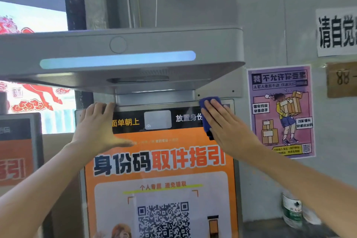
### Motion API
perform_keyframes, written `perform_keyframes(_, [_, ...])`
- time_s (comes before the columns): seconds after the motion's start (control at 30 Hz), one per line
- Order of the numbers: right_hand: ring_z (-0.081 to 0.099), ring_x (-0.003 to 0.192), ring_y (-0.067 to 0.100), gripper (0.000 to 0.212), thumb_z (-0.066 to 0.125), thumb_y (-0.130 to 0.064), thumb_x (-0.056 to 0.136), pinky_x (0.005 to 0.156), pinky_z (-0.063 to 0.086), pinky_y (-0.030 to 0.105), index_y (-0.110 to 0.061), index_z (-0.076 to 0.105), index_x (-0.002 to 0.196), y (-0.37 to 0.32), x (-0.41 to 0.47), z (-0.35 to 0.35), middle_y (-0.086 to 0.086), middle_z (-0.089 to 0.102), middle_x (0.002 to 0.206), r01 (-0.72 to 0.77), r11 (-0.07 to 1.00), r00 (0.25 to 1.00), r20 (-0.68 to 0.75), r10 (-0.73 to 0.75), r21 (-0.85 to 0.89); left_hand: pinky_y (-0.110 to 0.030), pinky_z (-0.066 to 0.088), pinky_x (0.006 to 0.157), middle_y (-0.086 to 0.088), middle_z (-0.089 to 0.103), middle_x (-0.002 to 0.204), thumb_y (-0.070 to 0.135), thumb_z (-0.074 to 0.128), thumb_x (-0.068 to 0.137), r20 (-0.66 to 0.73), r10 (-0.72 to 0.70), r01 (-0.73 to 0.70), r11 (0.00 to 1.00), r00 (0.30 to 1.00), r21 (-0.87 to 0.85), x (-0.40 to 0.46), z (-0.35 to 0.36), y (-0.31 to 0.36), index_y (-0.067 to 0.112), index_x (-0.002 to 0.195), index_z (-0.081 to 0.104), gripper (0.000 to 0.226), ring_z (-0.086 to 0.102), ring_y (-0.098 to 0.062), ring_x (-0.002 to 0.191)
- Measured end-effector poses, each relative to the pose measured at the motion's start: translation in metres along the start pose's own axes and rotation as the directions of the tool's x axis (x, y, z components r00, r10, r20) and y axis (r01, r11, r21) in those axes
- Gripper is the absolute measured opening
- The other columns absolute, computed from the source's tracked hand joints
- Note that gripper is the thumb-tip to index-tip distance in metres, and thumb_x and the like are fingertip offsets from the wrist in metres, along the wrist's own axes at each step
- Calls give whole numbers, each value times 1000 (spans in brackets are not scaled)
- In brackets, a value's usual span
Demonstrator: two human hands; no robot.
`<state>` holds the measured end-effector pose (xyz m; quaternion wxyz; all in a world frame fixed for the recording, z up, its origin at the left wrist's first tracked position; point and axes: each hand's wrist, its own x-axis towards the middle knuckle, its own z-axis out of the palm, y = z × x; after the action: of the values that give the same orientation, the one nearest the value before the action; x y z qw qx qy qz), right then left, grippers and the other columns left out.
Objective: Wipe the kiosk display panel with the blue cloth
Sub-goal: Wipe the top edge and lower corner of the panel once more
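The kiosk display panel (160, 160) fills the centre, with a black strip on top and an orange screen with a QR code below. My right hand (224, 123) lies flat on the blue cloth (206, 106), pressing it against the panel's upper right corner; only the cloth's top and left edge show past my fingers. My left hand (96, 123) rests flat on the panel's upper left corner, fingers spread, holding nothing.
A grey scanner hood (119, 54) with a lit blue bar juts out just above both hands. A purple poster (280, 110) and paper signs hang on the wall to the right. A plastic bottle (291, 210) stands at lower right. Another kiosk (17, 149) is at left.
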<state>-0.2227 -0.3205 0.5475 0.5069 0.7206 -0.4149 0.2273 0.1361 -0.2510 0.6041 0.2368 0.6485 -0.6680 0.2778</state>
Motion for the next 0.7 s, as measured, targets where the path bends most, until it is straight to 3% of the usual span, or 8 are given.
perform_keyframes(0.07, [12,151,35,58,15,-31,102,121,18,48,-3,15,153,21,5,-5,18,13,161,52,999,999,15,-52,-16,-52,28,117,-12,37,146,76,80,47,-12,-6,6,1000,1000,-21,-2,3,6,14,144,31,125,27,-33,141])
perform_keyframes(0.13, [11,151,34,57,14,-32,103,122,14,45,-4,13,153,27,7,-8,17,12,161,-67,998,998,-2,67,20,-53,25,118,-13,33,148,74,82,46,-40,-34,32,999,999,-40,-4,6,14,11,142,31,126,21,-35,143])
perform_keyframes(0.23, [-5,152,28,56,19,-32,106,122,-2,39,-8,-1,153,20,5,-3,11,-7,161,-160,983,987,0,161,88,-54,28,117,-18,34,146,74,82,44,-78,-83,78,995,993,-64,-4,9,23,8,139,34,126,22,-39,142])
perform_keyframes(0.3, [0,152,30,54,22,-29,107,122,2,40,-5,7,154,11,-5,1,13,-1,161,-198,975,979,-24,201,104,-54,29,116,-18,36,144,75,81,42,-89,-96,89,993,991,-82,-4,10,22,7,138,36,126,24,-39,139])
perform_keyframes(0.4, [18,149,38,57,20,-26,99,124,15,46,2,30,148,-12,-48,14,22,22,157,-65,997,998,-3,65,36,-54,30,116,-19,36,144,81,70,38,-83,-93,86,992,992,-92,-4,11,21,7,139,36,130,26,-40,139])
perform_keyframes(0.5, [12,150,33,57,27,-26,95,120,10,43,-3,38,146,-34,-98,29,18,34,154,89,995,991,96,-93,45,-55,30,115,-19,36,144,82,67,38,-95,-89,80,992,992,-93,-5,12,19,6,139,36,129,26,-40,138])
perform_keyframes(0.6, [12,151,34,59,20,-30,98,123,12,45,-4,25,151,-14,-73,22,17,20,158,100,994,991,88,-103,31,-55,30,116,-19,36,144,81,67,39,-103,-82,72,993,991,-90,-5,12,19,5,139,36,129,26,-41,138])
perform_keyframes(0.7, [-14,150,36,62,-9,-33,98,125,3,47,-2,-17,151,13,-25,12,18,-19,159,-55,998,992,112,55,-5,-57,31,114,-20,37,143,80,69,39,-121,-76,65,994,990,-88,-5,14,16,5,138,37,128,27,-42,137])
